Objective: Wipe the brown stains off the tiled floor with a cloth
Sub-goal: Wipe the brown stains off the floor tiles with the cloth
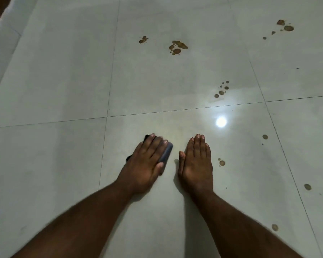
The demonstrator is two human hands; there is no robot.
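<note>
My left hand (147,161) presses flat on a dark grey cloth (166,153) on the pale tiled floor (63,81); the cloth shows only past my fingers and by my thumb. My right hand (197,162) lies flat on the tile beside it, fingers straight and together, holding nothing. Brown stains dot the floor: a small drop (221,162) just right of my right hand, a cluster (221,90) farther ahead, a larger splash (177,47) near the top middle, and another cluster (285,27) at the top right.
Single brown drops (265,137) (307,186) (274,227) run down the right side. A bright light reflection (221,121) glares on the tile ahead of my right hand. A white raised edge (6,34) borders the floor at the far left.
</note>
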